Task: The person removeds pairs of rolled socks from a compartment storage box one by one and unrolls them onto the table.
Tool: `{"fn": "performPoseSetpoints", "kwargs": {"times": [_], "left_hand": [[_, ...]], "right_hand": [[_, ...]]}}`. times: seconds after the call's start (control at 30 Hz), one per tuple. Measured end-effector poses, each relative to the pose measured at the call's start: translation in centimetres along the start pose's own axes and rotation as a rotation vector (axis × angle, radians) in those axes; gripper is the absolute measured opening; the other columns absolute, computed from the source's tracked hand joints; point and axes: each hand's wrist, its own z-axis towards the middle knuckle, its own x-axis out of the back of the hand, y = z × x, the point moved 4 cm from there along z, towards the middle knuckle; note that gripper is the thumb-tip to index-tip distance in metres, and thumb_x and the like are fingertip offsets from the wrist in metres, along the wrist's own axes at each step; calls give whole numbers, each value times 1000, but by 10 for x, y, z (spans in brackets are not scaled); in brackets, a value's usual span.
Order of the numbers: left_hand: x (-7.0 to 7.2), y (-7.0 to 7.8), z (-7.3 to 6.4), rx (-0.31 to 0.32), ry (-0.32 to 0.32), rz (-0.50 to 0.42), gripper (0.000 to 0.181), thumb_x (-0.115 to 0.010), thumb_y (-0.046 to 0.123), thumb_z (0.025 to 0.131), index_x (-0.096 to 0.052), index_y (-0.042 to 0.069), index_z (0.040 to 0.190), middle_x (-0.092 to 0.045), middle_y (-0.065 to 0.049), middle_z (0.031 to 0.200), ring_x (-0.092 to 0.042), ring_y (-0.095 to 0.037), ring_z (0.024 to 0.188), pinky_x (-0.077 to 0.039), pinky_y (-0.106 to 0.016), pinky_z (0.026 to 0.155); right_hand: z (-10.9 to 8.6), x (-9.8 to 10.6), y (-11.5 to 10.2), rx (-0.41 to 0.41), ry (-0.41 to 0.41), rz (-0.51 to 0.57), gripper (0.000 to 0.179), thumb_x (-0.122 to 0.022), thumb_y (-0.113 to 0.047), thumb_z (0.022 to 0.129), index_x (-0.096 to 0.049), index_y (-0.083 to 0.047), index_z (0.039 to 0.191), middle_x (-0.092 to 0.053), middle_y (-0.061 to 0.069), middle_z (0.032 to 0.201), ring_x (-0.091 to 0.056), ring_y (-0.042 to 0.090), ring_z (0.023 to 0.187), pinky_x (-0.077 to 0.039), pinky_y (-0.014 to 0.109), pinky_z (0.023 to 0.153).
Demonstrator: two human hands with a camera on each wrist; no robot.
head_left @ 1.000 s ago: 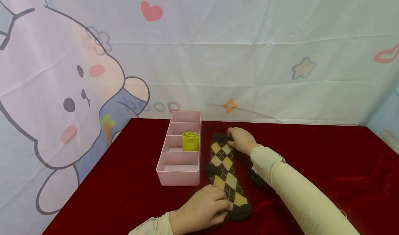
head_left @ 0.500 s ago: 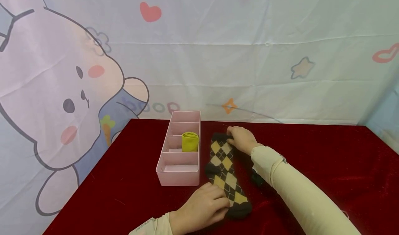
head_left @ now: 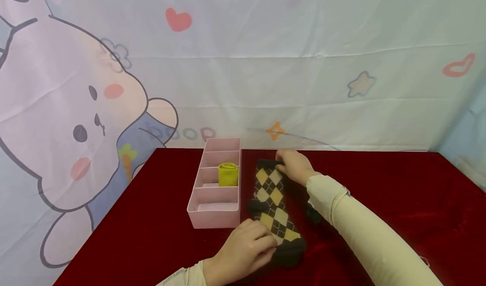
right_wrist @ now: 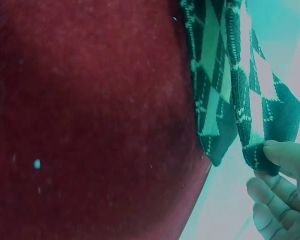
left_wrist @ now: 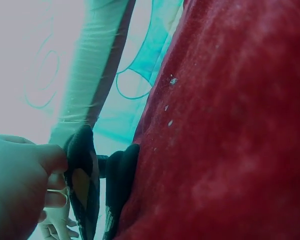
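Note:
An argyle sock point(head_left: 271, 189), dark with yellow and cream diamonds, stretches between my two hands to the right of the pink box. My left hand point(head_left: 244, 248) pinches its near end by the dark toe. At the far dark end, my right hand point(head_left: 296, 166) pinches the edge between thumb and fingers, as the right wrist view shows with the held sock point(right_wrist: 255, 100). A second matching sock point(right_wrist: 210, 90) lies beneath on the red cloth, with a gap between the two. The left wrist view also has the left hand point(left_wrist: 25, 180) at the held sock point(left_wrist: 82, 185).
A pink divided box point(head_left: 214, 218) stands left of the socks. One compartment holds a rolled yellow-green cloth item point(head_left: 228, 175). A small dark green thing point(head_left: 313, 214) is partly hidden by the right sleeve. Behind the red-covered table point(head_left: 125, 235) hangs a printed curtain point(head_left: 243, 79).
Both hands and the upper sock have risen slightly, the far end most clearly. The head view has shifted a little. The box and the rolled item have stayed put.

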Motion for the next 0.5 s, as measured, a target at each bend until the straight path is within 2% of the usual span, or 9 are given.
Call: {"fn": "performPoseSetpoints", "kwargs": {"times": [0.27, 0.5], "left_hand": [[1, 2, 8, 24, 18, -34, 16, -74, 12, 72, -64, 21, 81, -56, 10, 78, -54, -4, 73, -38, -17, 69], [0, 6, 22, 5, 15, -51, 12, -74, 14, 76, -67, 21, 84, -58, 10, 80, -55, -4, 75, -41, -18, 72]], "right_hand": [[-6, 12, 10, -33, -19, -33, 24, -65, -21, 91, -63, -7, 110, -68, 12, 112, -65, 28, 102, -54, 41, 82], [-14, 20, 20, -52, -20, -58, 24, -65, -21, 91, -63, -7, 110, -67, 12, 113, -64, 28, 102, -54, 41, 82]]}}
